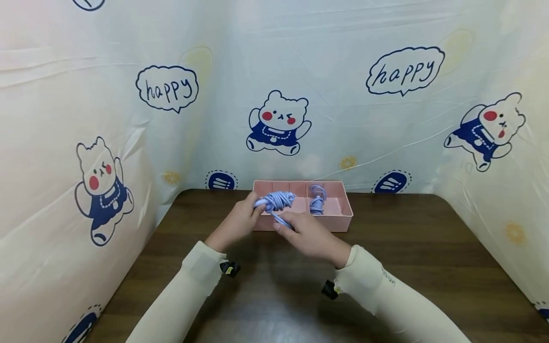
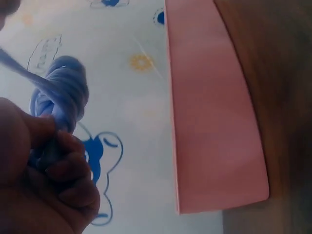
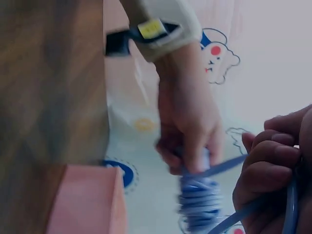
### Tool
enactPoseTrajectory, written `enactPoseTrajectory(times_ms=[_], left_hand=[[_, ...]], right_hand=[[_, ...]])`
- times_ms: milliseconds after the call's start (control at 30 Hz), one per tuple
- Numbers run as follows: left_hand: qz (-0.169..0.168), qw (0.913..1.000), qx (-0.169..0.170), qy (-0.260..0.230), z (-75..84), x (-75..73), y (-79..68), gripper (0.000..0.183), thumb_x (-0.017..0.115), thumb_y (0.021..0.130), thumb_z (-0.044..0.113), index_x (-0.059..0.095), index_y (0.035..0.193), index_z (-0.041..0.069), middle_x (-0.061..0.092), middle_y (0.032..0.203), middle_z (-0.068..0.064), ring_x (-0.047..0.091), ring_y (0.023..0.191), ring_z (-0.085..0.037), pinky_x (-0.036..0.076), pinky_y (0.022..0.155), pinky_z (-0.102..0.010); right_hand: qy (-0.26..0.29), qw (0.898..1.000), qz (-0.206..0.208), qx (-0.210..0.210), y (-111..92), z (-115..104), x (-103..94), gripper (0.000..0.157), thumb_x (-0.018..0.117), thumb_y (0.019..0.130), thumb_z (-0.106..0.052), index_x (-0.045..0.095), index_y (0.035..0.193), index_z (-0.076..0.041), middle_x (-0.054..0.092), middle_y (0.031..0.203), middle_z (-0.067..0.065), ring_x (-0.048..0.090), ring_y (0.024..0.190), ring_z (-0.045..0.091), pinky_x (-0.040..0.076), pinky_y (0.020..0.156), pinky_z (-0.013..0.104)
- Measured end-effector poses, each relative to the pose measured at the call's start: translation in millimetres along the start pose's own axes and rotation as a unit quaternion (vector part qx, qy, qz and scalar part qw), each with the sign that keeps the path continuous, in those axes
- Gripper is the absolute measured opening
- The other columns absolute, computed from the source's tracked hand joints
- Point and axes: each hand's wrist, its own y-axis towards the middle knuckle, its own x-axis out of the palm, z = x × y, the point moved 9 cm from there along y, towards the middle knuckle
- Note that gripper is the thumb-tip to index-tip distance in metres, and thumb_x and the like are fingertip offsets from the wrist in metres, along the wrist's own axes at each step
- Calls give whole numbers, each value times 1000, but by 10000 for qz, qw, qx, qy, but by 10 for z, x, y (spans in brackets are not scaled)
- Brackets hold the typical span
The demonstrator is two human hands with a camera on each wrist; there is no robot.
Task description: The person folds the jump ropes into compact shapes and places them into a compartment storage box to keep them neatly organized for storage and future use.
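A blue cord point(image 1: 280, 200) is wound into a thick bundle in front of the pink box. My left hand point(image 1: 238, 220) grips one end of that bundle, its fingers curled round it in the left wrist view, where the coils point(image 2: 68, 87) rise above the fist. My right hand point(image 1: 308, 234) holds the loose length of the same cord, drawn out from the bundle. In the right wrist view, strands run between the curled fingers point(image 3: 268, 165) of the right hand and the wound coils point(image 3: 199, 204).
A pink two-compartment box point(image 1: 339, 223) stands at the back of the dark wooden table point(image 1: 399, 267). Its right compartment holds another wound blue cord point(image 1: 317, 205). Behind the table hangs a pale curtain point(image 1: 343, 119) printed with bears.
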Motion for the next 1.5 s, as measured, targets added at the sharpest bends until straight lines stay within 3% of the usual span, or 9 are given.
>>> enactPoseTrajectory(times_ms=[133, 367, 533, 700, 767, 1000, 1267, 1500], left_hand=[[-367, 9991, 64, 190, 100, 120, -16, 11, 49, 103, 25, 46, 110, 16, 51, 81, -5, 51, 65, -18, 46, 57, -30], [-1080, 9916, 568, 430, 370, 234, -36, 9, 51, 102, 26, 51, 107, 18, 55, 84, -1, 57, 72, -15, 49, 63, -30], [-1379, 9865, 672, 581, 405, 243, -92, 10, 54, 100, 29, 52, 107, 22, 57, 84, -4, 59, 76, -14, 49, 68, -30], [-1462, 9852, 693, 569, 402, 196, -141, 8, 56, 100, 29, 53, 106, 24, 57, 85, -5, 59, 78, -15, 49, 68, -31], [-1571, 9833, 777, 495, 426, 205, -162, 7, 56, 100, 27, 53, 106, 24, 56, 86, -2, 58, 83, -16, 49, 72, -32], [-2056, 9721, 1124, -74, 534, 249, -331, 30, 53, 100, 32, 53, 130, 33, 53, 123, 12, 50, 109, -15, 46, 94, -37], [-2094, 9614, 1646, -699, 696, 123, -483, 10, 53, 101, 29, 55, 109, 23, 54, 92, 5, 55, 96, -14, 48, 81, -35], [-2111, 9553, 1781, -1051, 767, 114, -511, 15, 51, 102, 26, 56, 116, 24, 56, 101, 6, 53, 102, -16, 46, 86, -36]], right_hand=[[-168, 9998, 62, 17, 40, 1, -219, 24, 53, 102, -23, 56, 79, -16, 42, 61, -5, 39, 53, 11, 34, 49, 28], [-529, 9977, 350, 225, 47, 79, -587, 22, 55, 99, -23, 68, 87, -11, 52, 68, -2, 48, 65, 18, 41, 56, 33], [-449, 9979, 323, 323, 52, 174, -697, 19, 59, 97, -19, 65, 80, -14, 52, 71, 1, 49, 67, 20, 43, 57, 35], [-131, 9990, 348, 237, 60, 230, -758, 13, 62, 95, -12, 67, 84, -16, 54, 72, 1, 50, 67, 21, 45, 57, 35], [-111, 9992, 301, 229, 63, 241, -765, 10, 63, 94, -12, 68, 87, -17, 55, 72, 1, 50, 67, 21, 45, 57, 36], [137, 9997, -8, 209, 87, 321, -737, 7, 64, 96, -23, 70, 92, -22, 55, 77, 2, 52, 73, 22, 47, 61, 36], [880, 9949, -88, -491, 116, 397, -652, 9, 66, 94, -14, 75, 95, -13, 59, 78, 2, 49, 77, 24, 46, 63, 32], [1666, 9841, -178, -597, 97, 607, -359, 16, 60, 94, 0, 73, 103, -1, 69, 96, 4, 58, 92, 23, 52, 77, 34]])
